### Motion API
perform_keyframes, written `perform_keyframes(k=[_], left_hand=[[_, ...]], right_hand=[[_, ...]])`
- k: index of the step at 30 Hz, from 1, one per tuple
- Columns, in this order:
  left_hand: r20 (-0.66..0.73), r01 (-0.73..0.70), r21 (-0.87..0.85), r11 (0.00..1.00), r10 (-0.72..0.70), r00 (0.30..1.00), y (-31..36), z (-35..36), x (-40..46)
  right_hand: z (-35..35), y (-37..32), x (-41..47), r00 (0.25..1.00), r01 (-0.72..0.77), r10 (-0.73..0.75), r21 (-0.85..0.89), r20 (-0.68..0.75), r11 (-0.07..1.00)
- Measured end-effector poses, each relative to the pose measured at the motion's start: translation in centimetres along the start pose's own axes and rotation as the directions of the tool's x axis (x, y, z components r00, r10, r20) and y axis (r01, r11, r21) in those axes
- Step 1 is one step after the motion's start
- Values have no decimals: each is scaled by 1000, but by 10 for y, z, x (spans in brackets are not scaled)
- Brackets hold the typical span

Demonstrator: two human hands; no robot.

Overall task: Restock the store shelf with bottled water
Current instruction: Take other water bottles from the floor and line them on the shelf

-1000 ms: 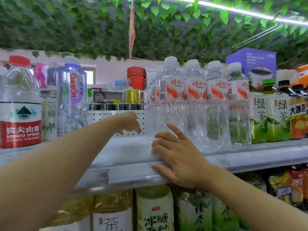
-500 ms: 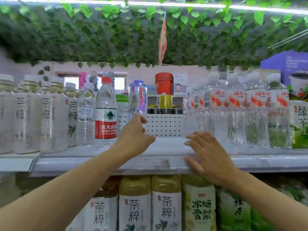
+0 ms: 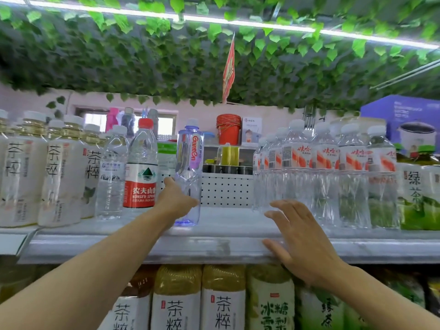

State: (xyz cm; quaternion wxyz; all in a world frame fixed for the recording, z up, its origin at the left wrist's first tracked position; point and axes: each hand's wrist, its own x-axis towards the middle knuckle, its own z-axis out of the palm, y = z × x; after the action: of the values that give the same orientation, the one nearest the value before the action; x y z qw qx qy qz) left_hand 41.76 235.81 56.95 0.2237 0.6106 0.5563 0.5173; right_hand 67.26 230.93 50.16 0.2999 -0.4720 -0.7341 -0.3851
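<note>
- Gripping the Ganten bottle [image 3: 189, 172] low on its body, the left hand [image 3: 175, 202] has its fingers wrapped round it — the thumb shows on the bottle's left side, the rest are hidden behind it.
- The bottle stands upright at the centre of the frame, long axis vertical, its base on or just above the shelf [image 3: 214, 248]; which, I cannot tell.
- The right hand [image 3: 302, 236] holds nothing: fingers spread and relaxed, thumb against the shelf's front edge, right of centre.
- Between the bottle and the Wahaha row [image 3: 326, 177] to the right lies a bare stretch of shelf. That gap seems the likely slot, and the left hand is the nearer one — any shift would run sideways with the bottle kept upright.
- Writing: "Ganten" in red on the held bottle; "NONGFU SPRING" with Chinese characters on the red-label bottle [image 3: 141, 167] just left of it; "茶粹" on the tea bottles [image 3: 59, 172] at far left; "绿茶" on the green-tea bottles [image 3: 416, 194] at far right.
</note>
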Motion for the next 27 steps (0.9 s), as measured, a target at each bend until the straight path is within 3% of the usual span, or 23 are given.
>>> perform_keyframes(k=[4, 15, 27], left_hand=[[19, -7, -10, 1000, 7, 1000, 2, 13, 5], [315, -79, -145, 986, 122, 941, 43, 72, -25], [363, -70, -210, 975, 144, 921, 51, 90, -27]], right_hand=[[-2, 11, -2, 1000, 5, -5, 20, -22, 1000], [-4, 32, -12, 1000, -2, 1, 58, 11, 998], [-2, 43, -12, 999, 41, -41, -19, 22, 999]])
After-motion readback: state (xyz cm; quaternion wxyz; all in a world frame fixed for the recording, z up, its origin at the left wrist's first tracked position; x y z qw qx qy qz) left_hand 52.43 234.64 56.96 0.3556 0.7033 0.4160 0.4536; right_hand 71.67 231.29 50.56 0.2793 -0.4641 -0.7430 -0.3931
